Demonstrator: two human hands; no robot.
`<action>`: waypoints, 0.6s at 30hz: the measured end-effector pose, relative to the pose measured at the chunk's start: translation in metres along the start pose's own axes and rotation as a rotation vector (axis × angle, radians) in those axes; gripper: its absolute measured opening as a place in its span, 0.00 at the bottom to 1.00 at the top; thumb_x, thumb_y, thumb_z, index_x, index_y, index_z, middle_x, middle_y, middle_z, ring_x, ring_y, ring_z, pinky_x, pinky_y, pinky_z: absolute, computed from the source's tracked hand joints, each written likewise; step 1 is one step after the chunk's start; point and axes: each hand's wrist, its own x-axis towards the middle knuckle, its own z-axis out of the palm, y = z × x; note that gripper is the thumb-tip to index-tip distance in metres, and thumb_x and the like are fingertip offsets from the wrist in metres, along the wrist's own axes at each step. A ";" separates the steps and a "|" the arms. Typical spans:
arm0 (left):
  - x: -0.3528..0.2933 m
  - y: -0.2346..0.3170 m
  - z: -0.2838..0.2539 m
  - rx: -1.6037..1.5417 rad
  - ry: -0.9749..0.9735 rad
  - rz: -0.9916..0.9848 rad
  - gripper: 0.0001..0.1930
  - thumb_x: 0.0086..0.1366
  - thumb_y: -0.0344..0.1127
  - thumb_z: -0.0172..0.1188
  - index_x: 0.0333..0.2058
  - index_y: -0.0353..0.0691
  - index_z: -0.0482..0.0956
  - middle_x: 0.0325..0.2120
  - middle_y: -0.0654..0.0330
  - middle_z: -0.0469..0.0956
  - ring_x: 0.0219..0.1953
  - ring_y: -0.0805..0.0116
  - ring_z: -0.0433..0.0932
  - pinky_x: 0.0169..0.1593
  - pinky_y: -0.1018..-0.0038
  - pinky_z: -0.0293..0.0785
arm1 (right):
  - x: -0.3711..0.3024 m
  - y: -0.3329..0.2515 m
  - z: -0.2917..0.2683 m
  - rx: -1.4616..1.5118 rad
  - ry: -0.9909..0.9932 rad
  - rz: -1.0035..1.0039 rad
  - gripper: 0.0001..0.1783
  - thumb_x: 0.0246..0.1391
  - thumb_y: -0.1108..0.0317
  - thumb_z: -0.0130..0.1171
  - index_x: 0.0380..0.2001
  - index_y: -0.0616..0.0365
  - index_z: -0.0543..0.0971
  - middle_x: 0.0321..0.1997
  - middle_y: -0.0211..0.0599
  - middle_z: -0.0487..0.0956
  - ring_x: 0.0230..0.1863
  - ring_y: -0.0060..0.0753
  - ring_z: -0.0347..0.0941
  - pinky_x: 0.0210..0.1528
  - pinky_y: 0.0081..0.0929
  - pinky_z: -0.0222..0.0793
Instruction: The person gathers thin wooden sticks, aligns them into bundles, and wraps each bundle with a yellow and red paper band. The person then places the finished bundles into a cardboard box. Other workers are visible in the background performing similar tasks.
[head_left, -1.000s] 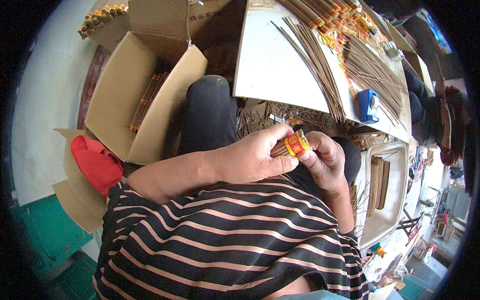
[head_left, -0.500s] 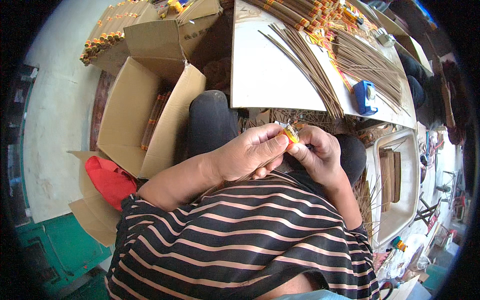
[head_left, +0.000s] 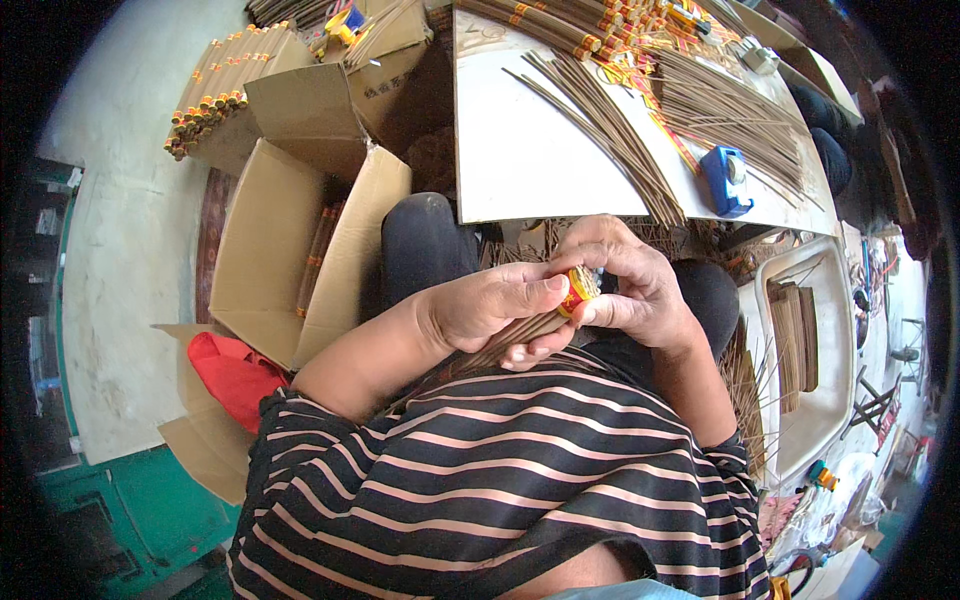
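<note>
Over my lap I hold a bundle of thin brown incense sticks [head_left: 520, 332] with a red and yellow paper band around one end. My left hand [head_left: 495, 310] grips the bundle from the left, thumb on the band. My right hand [head_left: 632, 283] closes on the banded end from the right, fingers curled over it. Most of the bundle is hidden under my left hand. In front of my knees is a white table [head_left: 520, 160] with loose sticks [head_left: 610, 130] spread across it.
An open cardboard box [head_left: 270, 240] with banded bundles inside stands to my left, with more bundles [head_left: 205, 100] stacked behind it. A blue tape dispenser [head_left: 726, 180] sits on the table. A white tray [head_left: 830, 400] is at my right, a red bag [head_left: 232, 372] at lower left.
Both hands stayed on the bundle and turned it slightly; the band shows less than before. My head tilted, shifting the table and box in view.
</note>
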 end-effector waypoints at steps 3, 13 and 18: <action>0.004 -0.002 0.004 0.041 0.047 0.030 0.20 0.64 0.50 0.46 0.38 0.36 0.67 0.22 0.61 0.71 0.19 0.77 0.70 0.21 0.85 0.69 | -0.001 -0.002 -0.003 -0.170 0.031 -0.078 0.19 0.39 0.60 0.66 0.34 0.61 0.77 0.36 0.39 0.74 0.41 0.38 0.69 0.45 0.31 0.65; 0.002 0.010 0.011 1.141 0.313 0.327 0.19 0.67 0.45 0.43 0.43 0.32 0.69 0.33 0.64 0.71 0.35 0.77 0.67 0.40 0.81 0.65 | -0.006 -0.011 -0.003 -0.329 0.156 -0.026 0.21 0.38 0.57 0.66 0.30 0.63 0.76 0.31 0.40 0.74 0.35 0.38 0.70 0.38 0.29 0.66; 0.005 0.019 0.014 0.851 0.243 0.133 0.19 0.67 0.46 0.45 0.35 0.32 0.72 0.27 0.61 0.73 0.31 0.75 0.70 0.36 0.79 0.68 | -0.008 -0.012 -0.004 -0.325 0.176 -0.026 0.21 0.36 0.56 0.67 0.27 0.62 0.76 0.29 0.39 0.73 0.33 0.38 0.69 0.36 0.29 0.66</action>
